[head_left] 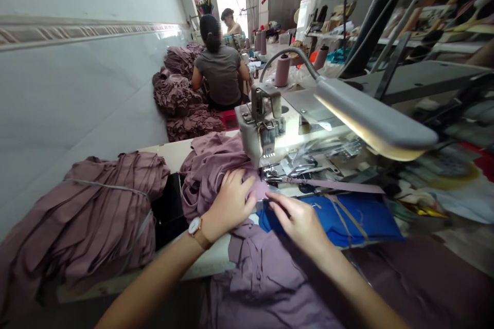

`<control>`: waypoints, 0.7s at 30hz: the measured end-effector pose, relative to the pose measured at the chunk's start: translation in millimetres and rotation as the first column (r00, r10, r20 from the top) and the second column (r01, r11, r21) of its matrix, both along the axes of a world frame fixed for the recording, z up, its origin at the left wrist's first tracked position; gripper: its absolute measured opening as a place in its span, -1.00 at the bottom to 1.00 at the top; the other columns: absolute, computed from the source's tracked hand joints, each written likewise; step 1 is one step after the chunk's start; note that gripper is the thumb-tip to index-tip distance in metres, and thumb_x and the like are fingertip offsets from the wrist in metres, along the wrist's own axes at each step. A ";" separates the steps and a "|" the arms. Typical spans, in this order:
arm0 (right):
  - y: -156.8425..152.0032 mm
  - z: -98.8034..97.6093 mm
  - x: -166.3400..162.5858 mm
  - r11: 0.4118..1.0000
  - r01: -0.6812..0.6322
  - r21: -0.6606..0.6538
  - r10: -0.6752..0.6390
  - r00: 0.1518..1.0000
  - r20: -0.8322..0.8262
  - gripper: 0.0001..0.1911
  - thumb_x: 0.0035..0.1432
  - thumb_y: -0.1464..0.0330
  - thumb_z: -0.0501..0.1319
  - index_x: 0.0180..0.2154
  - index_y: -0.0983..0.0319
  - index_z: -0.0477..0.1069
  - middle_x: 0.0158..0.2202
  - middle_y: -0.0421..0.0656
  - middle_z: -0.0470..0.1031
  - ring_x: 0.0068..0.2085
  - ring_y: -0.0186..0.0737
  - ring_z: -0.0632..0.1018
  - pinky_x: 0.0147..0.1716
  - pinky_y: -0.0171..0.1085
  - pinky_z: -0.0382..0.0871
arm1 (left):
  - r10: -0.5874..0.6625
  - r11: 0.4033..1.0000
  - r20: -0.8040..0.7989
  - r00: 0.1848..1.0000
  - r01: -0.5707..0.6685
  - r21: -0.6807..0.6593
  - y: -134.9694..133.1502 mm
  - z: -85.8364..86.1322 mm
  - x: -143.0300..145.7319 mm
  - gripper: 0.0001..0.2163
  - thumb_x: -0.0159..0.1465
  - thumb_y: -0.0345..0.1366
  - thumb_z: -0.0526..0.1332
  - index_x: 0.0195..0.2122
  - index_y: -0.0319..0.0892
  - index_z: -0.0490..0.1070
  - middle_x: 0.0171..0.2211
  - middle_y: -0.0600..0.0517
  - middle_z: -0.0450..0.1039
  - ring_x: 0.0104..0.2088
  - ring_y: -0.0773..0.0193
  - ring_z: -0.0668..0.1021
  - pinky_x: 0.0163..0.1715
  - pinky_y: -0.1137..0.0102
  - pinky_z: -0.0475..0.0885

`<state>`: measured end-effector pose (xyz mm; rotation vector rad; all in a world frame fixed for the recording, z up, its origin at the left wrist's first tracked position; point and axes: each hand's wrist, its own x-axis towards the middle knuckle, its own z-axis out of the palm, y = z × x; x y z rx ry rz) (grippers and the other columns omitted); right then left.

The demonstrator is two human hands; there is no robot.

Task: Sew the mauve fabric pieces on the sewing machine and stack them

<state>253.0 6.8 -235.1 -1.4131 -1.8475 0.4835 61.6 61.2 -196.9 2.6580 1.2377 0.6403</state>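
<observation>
A sewing machine (pixel 252 136) stands in front of me, with mauve fabric (pixel 210 157) bunched at the left of its needle area. My left hand (pixel 231 198), with a watch (pixel 195 226) on the wrist, lies on this fabric with fingers and thumb apart. Close to the presser foot, my right hand (pixel 297 218) pinches the fabric's edge between thumb and forefinger. A narrow mauve strip (pixel 339 185) runs from the needle area to the right. More of the cloth hangs down toward my lap.
On the left lies a tied bundle of mauve fabric pieces (pixel 104 211). Blue cloth (pixel 347 218) lies right of my right hand. A lamp (pixel 374 108) overhangs the machine. Thread cones (pixel 282 71) stand behind. Ahead, a co-worker (pixel 219 72) sits beside heaped fabric (pixel 177 92).
</observation>
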 end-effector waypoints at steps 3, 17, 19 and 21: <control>5.7 10.6 -0.8 0.999 0.016 -0.042 -0.009 0.987 0.160 -0.61 0.28 0.33 0.10 0.10 0.16 0.47 -0.31 -0.03 0.71 -0.39 0.00 0.68 -0.36 -0.19 0.49 | -0.029 0.999 0.021 0.999 0.030 -0.020 29.4 -2.9 -4.8 -0.63 0.26 -0.37 0.10 0.10 -0.19 0.36 0.07 -0.18 0.32 0.12 -0.02 0.35 0.14 0.10 0.24; -38.5 -2.0 55.5 0.954 -0.021 -0.298 -0.015 0.993 -0.115 -0.80 0.24 0.27 0.17 -0.26 0.17 0.56 -0.22 -0.09 0.66 -0.17 0.00 0.62 -0.14 -0.14 0.47 | -0.319 0.924 -0.063 0.946 0.295 -0.243 -104.4 -2.2 5.8 -0.67 0.31 -0.13 0.16 0.00 -0.22 0.33 -0.10 -0.13 0.41 -0.12 0.07 0.41 -0.10 0.22 0.36; -46.0 -1.7 56.0 0.938 -0.072 -0.338 0.024 0.989 -0.143 -0.80 0.24 0.26 0.18 -0.29 0.18 0.54 -0.25 -0.09 0.63 -0.17 -0.02 0.60 -0.13 -0.15 0.45 | -0.315 0.925 -0.132 0.940 0.272 -0.266 -123.6 -17.9 10.9 -0.75 0.32 -0.23 0.15 -0.03 -0.23 0.33 -0.10 -0.12 0.39 -0.14 0.08 0.39 -0.12 0.22 0.35; -51.3 0.7 54.5 0.925 -0.152 -0.347 0.086 0.976 -0.200 -0.83 0.23 0.26 0.20 -0.28 0.19 0.52 -0.24 -0.08 0.59 -0.15 -0.03 0.58 -0.10 -0.15 0.43 | -0.298 0.938 -0.131 0.946 0.264 -0.226 -127.4 -29.7 14.2 -0.86 0.33 -0.34 0.08 -0.14 -0.22 0.37 -0.17 -0.10 0.39 -0.17 0.10 0.38 -0.14 0.22 0.33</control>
